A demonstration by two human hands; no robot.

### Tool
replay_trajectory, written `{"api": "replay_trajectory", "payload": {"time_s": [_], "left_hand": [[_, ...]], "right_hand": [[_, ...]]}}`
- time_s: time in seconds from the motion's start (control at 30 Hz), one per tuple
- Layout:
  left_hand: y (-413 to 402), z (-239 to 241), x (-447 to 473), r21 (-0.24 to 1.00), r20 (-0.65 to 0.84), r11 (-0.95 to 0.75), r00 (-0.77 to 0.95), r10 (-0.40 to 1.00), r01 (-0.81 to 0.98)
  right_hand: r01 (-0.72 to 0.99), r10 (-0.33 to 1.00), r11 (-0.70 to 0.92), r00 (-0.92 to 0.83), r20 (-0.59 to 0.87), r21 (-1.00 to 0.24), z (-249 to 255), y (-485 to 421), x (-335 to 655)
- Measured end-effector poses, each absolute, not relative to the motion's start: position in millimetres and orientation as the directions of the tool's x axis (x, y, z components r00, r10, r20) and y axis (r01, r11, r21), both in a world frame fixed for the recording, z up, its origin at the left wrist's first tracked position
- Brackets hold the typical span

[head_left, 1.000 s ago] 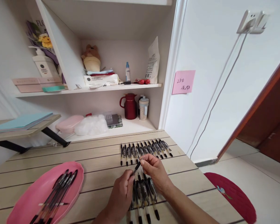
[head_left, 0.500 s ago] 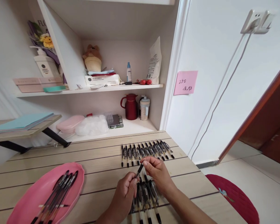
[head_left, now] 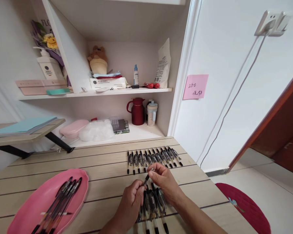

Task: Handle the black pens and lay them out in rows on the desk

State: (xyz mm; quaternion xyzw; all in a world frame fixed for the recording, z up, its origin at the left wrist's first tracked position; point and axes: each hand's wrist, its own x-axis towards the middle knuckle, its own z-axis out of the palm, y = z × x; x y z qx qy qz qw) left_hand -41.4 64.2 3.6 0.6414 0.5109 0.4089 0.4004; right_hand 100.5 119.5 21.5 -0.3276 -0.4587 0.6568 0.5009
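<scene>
Slanting up over the table is a black-gripped pen (head_left: 146, 178), held between my two hands. My left hand (head_left: 132, 198) is closed round its clear barrel. The thumb and index finger of my right hand (head_left: 165, 182) pinch at its upper end, and a small pale bit shows between those fingertips; they partly hide the pen's tip. Below my hands lies a bunch of similar pens (head_left: 152, 203), partly covered by my left hand. Beyond them a neat row of pens (head_left: 150, 158) lies side by side on the wooden table (head_left: 104, 182).
At left a pink oval tray (head_left: 36, 195) holds several pens and a thin refill. Behind the table, shelves (head_left: 92, 95) carry a red jug (head_left: 137, 112), a cup (head_left: 151, 113) and a plastic bag (head_left: 96, 130). A dark red stool (head_left: 249, 211) stands at right.
The fingers of my right hand have shifted slightly at the pen's upper end, and a pale bit now shows between them. My left hand keeps its grip.
</scene>
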Motion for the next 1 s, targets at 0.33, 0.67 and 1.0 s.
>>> {"api": "replay_trajectory", "payload": {"time_s": [0.33, 0.67, 1.0], "left_hand": [[64, 6, -42, 0.898, 0.151, -0.189, 0.123, 0.981, 0.397], [66, 5, -45, 0.864, 0.170, -0.216, 0.140, 0.975, 0.455], [67, 6, -46, 0.858, 0.153, -0.186, 0.107, 0.982, 0.479]], "right_hand": [[-0.414, 0.942, -0.139, -0.336, 0.009, -0.900, 18, 121, 103], [-0.348, 0.938, -0.103, -0.344, 0.025, -0.932, 19, 123, 103], [0.728, 0.965, 0.212, -0.261, 0.023, -0.652, 32, 140, 142]]}}
